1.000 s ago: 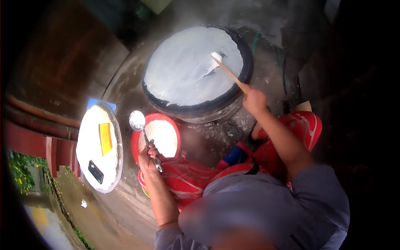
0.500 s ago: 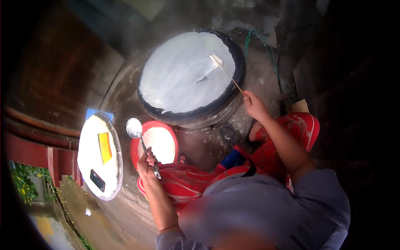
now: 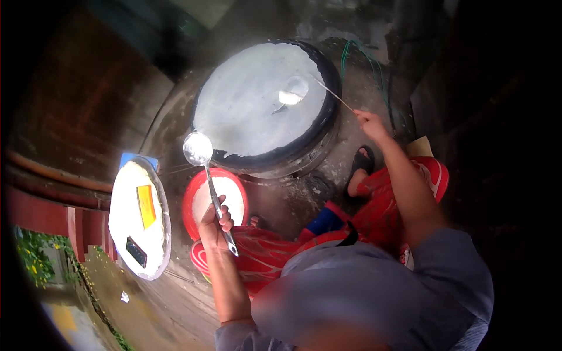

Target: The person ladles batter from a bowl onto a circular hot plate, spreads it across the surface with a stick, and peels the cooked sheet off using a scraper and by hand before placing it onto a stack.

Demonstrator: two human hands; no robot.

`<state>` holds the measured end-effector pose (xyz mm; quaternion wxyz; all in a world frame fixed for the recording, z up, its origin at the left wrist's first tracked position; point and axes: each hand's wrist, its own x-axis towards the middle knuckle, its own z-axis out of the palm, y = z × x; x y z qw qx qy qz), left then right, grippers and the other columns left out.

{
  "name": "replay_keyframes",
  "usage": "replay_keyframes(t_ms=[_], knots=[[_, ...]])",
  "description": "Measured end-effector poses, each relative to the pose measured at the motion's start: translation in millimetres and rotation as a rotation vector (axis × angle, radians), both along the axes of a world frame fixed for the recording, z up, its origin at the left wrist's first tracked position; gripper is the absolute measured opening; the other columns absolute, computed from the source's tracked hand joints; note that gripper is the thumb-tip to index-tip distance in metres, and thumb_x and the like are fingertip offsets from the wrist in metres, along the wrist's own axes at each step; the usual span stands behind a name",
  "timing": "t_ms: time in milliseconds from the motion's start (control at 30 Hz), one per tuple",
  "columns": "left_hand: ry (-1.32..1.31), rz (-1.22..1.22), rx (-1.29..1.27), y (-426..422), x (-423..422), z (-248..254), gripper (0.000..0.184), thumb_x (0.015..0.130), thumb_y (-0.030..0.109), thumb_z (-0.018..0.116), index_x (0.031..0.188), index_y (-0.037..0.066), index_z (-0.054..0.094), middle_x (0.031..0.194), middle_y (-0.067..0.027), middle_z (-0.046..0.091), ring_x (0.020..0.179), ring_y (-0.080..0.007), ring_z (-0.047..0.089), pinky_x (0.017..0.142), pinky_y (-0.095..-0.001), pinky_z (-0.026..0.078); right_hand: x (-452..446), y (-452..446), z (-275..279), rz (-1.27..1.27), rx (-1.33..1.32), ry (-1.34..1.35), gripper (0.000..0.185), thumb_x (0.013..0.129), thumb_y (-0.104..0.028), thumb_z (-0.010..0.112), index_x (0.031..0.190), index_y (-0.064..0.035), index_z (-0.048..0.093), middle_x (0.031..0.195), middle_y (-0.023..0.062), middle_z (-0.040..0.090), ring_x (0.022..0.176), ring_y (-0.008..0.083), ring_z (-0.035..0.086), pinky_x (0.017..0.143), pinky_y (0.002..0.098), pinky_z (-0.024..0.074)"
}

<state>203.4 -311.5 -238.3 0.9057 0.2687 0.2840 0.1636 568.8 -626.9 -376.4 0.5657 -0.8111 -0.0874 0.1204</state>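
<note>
My left hand [image 3: 216, 225] is wrapped round the handle of a metal ladle [image 3: 198, 149]. The bowl, coated in white, is above the rim of a red basin [image 3: 187, 206] of white liquid, near the griddle's front-left edge. My right hand [image 3: 373, 124] pinches a thin stick [image 3: 341, 99] that reaches over a large round griddle [image 3: 336, 88]. A blurred, pale round piece [image 3: 293, 92] with a bright white lower part lies by the stick's far end; whether they are joined is unclear. A thin white batter layer [image 3: 252, 105] covers most of the griddle, with a small dark gap in it.
To the left stands a round white-topped tray [image 3: 126, 205] bearing a yellow packet [image 3: 146, 206] and a dark phone [image 3: 137, 252]. A green cord [image 3: 374, 61] hangs behind the griddle on the right. A blue object [image 3: 325, 223] is between my legs. Steam hazes the background.
The ladle and my left hand have shifted forward, bringing the bowl closer to the griddle. My right hand has moved slightly up and right. The pale round piece shows farther left and lower.
</note>
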Motion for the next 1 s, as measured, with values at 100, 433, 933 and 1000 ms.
replay_keyframes(t_ms=[100, 433, 933, 1000], knots=[[0.059, -0.067, 0.084, -16.1, 19.7, 6.9, 0.031, 0.091, 0.016, 0.038, 0.111, -0.006, 0.046, 0.076, -0.0083, 0.051, 0.052, -0.0095, 0.041, 0.041, -0.0196, 0.034, -46.9, 41.6, 11.2, 0.145, -0.150, -0.220, 0.028, 0.086, -0.020, 0.049, 0.112, -0.0144, 0.059, 0.097, 0.0173, 0.062, 0.088, 0.0262, 0.060, 0.076, 0.0307, 0.0454], [0.206, -0.149, 0.285, -48.3, 58.1, -1.5, 0.023, 0.092, 0.018, 0.041, 0.098, -0.001, 0.053, 0.066, -0.0067, 0.056, 0.045, -0.0114, 0.047, 0.037, -0.0229, 0.039, -104.7, 37.9, 19.2, 0.059, -0.099, -0.007, 0.035, 0.085, -0.008, 0.041, 0.118, -0.0080, 0.055, 0.067, 0.0074, 0.060, 0.060, 0.0158, 0.058, 0.063, 0.0271, 0.0455], [0.420, -0.145, 0.481, -64.5, 118.7, -38.8, 0.019, 0.090, 0.014, 0.038, 0.084, -0.003, 0.046, 0.067, -0.0111, 0.051, 0.047, -0.0161, 0.046, 0.038, -0.0278, 0.039, -168.5, 114.2, 46.4, 0.192, 0.138, 0.499, 0.034, 0.085, -0.008, 0.043, 0.117, -0.0058, 0.054, 0.066, 0.0107, 0.062, 0.065, 0.0216, 0.063, 0.060, 0.0333, 0.0478], [0.198, -0.089, 0.074, -55.7, 109.7, -29.3, 0.021, 0.091, 0.011, 0.036, 0.093, -0.006, 0.047, 0.070, -0.0096, 0.049, 0.051, -0.0141, 0.043, 0.042, -0.0250, 0.040, -162.9, 110.5, 42.3, 0.222, 0.076, 0.186, 0.033, 0.085, -0.008, 0.044, 0.116, -0.0071, 0.055, 0.067, 0.0112, 0.062, 0.063, 0.0220, 0.062, 0.058, 0.0330, 0.0476]])
